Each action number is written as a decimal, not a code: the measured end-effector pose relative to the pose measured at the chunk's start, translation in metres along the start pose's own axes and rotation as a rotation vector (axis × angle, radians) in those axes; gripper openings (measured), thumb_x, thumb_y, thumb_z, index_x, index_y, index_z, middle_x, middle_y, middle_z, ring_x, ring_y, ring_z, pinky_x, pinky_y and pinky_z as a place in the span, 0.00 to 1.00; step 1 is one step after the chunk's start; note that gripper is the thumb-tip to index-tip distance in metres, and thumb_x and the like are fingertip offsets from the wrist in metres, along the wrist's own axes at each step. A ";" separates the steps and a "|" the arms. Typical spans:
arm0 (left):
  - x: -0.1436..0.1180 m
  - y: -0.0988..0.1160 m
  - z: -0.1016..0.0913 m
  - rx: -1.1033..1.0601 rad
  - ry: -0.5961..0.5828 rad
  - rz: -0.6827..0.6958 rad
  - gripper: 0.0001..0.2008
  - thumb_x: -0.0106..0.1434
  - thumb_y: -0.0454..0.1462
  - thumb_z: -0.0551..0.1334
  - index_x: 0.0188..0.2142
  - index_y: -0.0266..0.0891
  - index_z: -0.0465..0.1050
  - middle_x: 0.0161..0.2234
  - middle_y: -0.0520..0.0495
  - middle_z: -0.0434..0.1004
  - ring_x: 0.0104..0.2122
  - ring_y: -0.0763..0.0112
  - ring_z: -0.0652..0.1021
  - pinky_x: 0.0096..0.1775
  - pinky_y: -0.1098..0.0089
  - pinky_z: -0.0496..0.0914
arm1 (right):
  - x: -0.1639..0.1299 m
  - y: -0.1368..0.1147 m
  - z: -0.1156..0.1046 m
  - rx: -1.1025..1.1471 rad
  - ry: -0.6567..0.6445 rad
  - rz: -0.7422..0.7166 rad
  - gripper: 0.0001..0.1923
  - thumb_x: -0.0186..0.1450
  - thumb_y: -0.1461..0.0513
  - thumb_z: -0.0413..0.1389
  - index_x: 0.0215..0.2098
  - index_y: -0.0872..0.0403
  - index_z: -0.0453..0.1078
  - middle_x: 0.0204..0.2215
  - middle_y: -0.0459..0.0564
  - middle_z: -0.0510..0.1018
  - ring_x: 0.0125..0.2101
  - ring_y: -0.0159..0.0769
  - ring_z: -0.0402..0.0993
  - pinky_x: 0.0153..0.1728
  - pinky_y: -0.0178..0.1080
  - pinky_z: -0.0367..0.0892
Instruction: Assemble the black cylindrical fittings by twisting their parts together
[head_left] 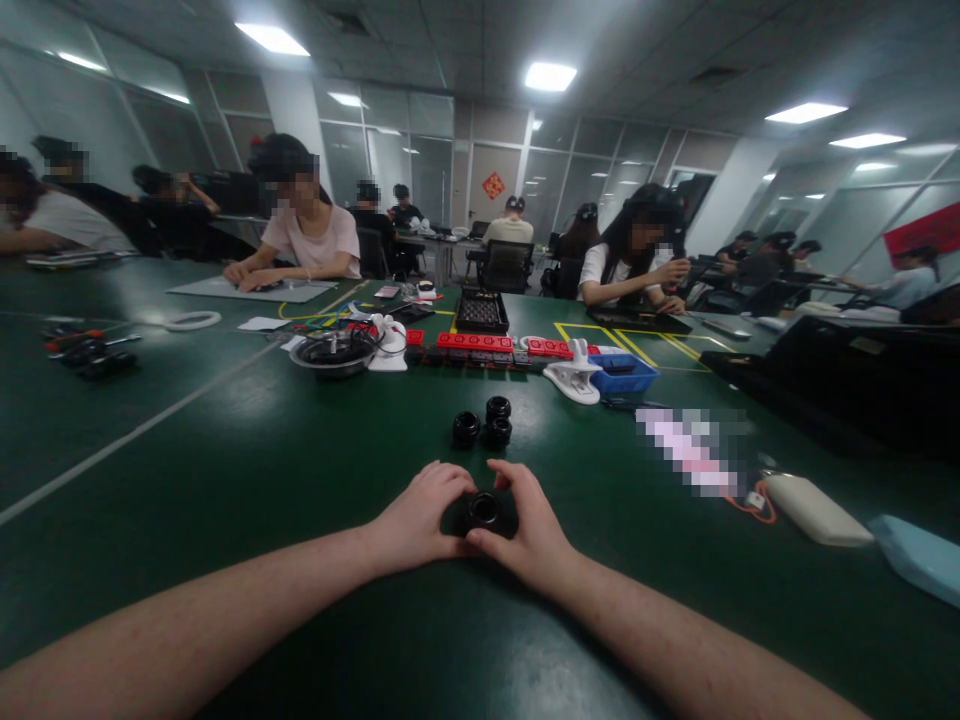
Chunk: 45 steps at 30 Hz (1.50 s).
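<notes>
Near the table's front middle is a small black tyre-like ring [484,509], its round hole facing up. My left hand [429,510] curls around it from the left, fingertips at its far side and thumb low in front. From the right, my right hand [529,520] curves about the same ring, with the thumb across its near edge and the index finger bent beyond it. Just past my hands are similar black rings: one alone [466,428] on the left, and a pair on the right, with an upper ring [498,408] and a lower ring [499,431].
Across the green table [225,480] run red strips [475,343], a metal bowl [334,352], white clamps [576,375], a blue bin [622,373] and a black tray [481,310]. Tools [90,345] lie left; a cream case [817,508] lies right. Two people sit opposite.
</notes>
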<state>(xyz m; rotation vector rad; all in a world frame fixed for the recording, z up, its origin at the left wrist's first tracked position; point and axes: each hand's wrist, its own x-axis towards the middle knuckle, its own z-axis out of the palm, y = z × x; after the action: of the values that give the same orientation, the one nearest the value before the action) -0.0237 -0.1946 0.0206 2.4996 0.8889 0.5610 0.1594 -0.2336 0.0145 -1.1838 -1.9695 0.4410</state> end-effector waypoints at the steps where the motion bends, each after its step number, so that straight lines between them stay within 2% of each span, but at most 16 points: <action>1: 0.000 0.000 0.000 0.011 -0.004 -0.008 0.19 0.49 0.45 0.65 0.38 0.39 0.66 0.41 0.46 0.66 0.44 0.61 0.67 0.52 0.55 0.54 | 0.000 0.001 0.001 -0.005 -0.002 0.007 0.33 0.49 0.59 0.61 0.50 0.52 0.55 0.37 0.50 0.65 0.38 0.40 0.64 0.40 0.45 0.63; 3: 0.000 0.000 0.001 0.027 -0.011 -0.018 0.18 0.49 0.44 0.65 0.37 0.39 0.66 0.41 0.46 0.66 0.44 0.61 0.67 0.54 0.53 0.50 | 0.000 0.002 0.003 -0.010 -0.004 0.017 0.35 0.47 0.60 0.62 0.51 0.51 0.54 0.36 0.49 0.66 0.38 0.41 0.65 0.40 0.45 0.63; 6: 0.000 -0.001 0.001 0.030 -0.014 -0.021 0.18 0.48 0.43 0.65 0.37 0.39 0.66 0.42 0.46 0.66 0.45 0.61 0.67 0.54 0.52 0.50 | -0.001 0.003 0.002 0.024 -0.003 0.003 0.37 0.49 0.62 0.60 0.54 0.51 0.50 0.37 0.49 0.67 0.39 0.40 0.66 0.43 0.47 0.61; 10: 0.000 -0.003 0.001 0.021 -0.015 -0.020 0.21 0.47 0.44 0.66 0.40 0.40 0.66 0.43 0.46 0.66 0.46 0.60 0.66 0.54 0.51 0.49 | -0.004 0.001 -0.003 0.129 -0.076 -0.132 0.37 0.52 0.67 0.51 0.58 0.50 0.42 0.48 0.53 0.65 0.48 0.42 0.62 0.50 0.49 0.56; 13: -0.001 -0.003 0.001 0.011 -0.021 -0.012 0.22 0.48 0.46 0.65 0.40 0.40 0.66 0.44 0.46 0.65 0.47 0.60 0.66 0.55 0.52 0.48 | -0.004 -0.001 -0.006 0.136 -0.097 -0.168 0.37 0.53 0.67 0.50 0.58 0.52 0.41 0.52 0.55 0.60 0.52 0.43 0.57 0.51 0.50 0.54; 18: -0.001 -0.001 0.000 0.007 -0.040 -0.016 0.23 0.48 0.48 0.64 0.41 0.40 0.65 0.44 0.46 0.65 0.47 0.60 0.66 0.55 0.51 0.47 | -0.003 -0.001 -0.004 0.072 -0.025 -0.087 0.33 0.55 0.62 0.53 0.56 0.53 0.45 0.47 0.55 0.63 0.48 0.43 0.60 0.49 0.48 0.57; 23: 0.000 -0.001 0.000 0.013 -0.040 -0.022 0.21 0.49 0.48 0.63 0.39 0.39 0.66 0.42 0.45 0.66 0.46 0.60 0.67 0.54 0.51 0.48 | -0.002 0.001 -0.002 0.022 -0.007 -0.034 0.35 0.53 0.58 0.58 0.55 0.53 0.48 0.43 0.54 0.64 0.44 0.42 0.62 0.46 0.47 0.60; 29: 0.000 -0.003 0.002 0.022 -0.041 -0.010 0.17 0.50 0.45 0.63 0.38 0.39 0.67 0.42 0.46 0.66 0.45 0.61 0.67 0.54 0.52 0.49 | -0.001 0.003 0.001 -0.016 0.006 -0.014 0.37 0.49 0.59 0.61 0.53 0.53 0.51 0.39 0.51 0.65 0.40 0.41 0.63 0.42 0.46 0.62; 33: 0.000 -0.003 0.003 0.020 -0.036 -0.009 0.17 0.50 0.45 0.64 0.36 0.38 0.67 0.41 0.46 0.66 0.44 0.61 0.67 0.54 0.53 0.51 | -0.002 0.004 0.003 -0.015 0.013 -0.015 0.34 0.50 0.61 0.61 0.52 0.52 0.52 0.38 0.50 0.65 0.39 0.40 0.64 0.42 0.46 0.63; 36: 0.000 -0.002 0.001 0.015 -0.043 -0.012 0.17 0.49 0.43 0.65 0.38 0.39 0.67 0.42 0.46 0.66 0.45 0.61 0.66 0.54 0.54 0.50 | -0.003 0.002 0.001 0.042 -0.013 -0.053 0.31 0.53 0.64 0.56 0.53 0.51 0.50 0.39 0.51 0.66 0.41 0.40 0.64 0.44 0.46 0.61; 40: -0.001 -0.003 0.001 0.002 -0.053 -0.007 0.20 0.50 0.44 0.65 0.41 0.39 0.66 0.44 0.46 0.65 0.46 0.60 0.66 0.54 0.53 0.50 | -0.003 0.000 -0.004 0.134 -0.098 -0.173 0.36 0.52 0.69 0.49 0.57 0.51 0.44 0.49 0.53 0.62 0.50 0.41 0.58 0.51 0.47 0.55; 42: -0.001 -0.004 0.002 0.004 -0.050 -0.004 0.19 0.49 0.44 0.65 0.39 0.39 0.66 0.43 0.45 0.65 0.46 0.60 0.66 0.53 0.54 0.52 | -0.003 0.001 -0.005 0.133 -0.104 -0.174 0.36 0.52 0.68 0.49 0.57 0.52 0.43 0.51 0.54 0.60 0.52 0.42 0.56 0.53 0.48 0.53; 45: -0.001 -0.005 0.003 0.003 -0.043 0.006 0.18 0.49 0.42 0.65 0.38 0.39 0.67 0.43 0.46 0.66 0.45 0.60 0.66 0.51 0.56 0.56 | -0.003 0.002 -0.003 0.114 -0.067 -0.122 0.33 0.54 0.66 0.50 0.56 0.53 0.45 0.50 0.55 0.61 0.50 0.42 0.58 0.51 0.47 0.54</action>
<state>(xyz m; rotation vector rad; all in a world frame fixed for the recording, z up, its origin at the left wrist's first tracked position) -0.0254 -0.1929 0.0157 2.5085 0.8671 0.5058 0.1638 -0.2355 0.0143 -0.9829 -2.0328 0.5286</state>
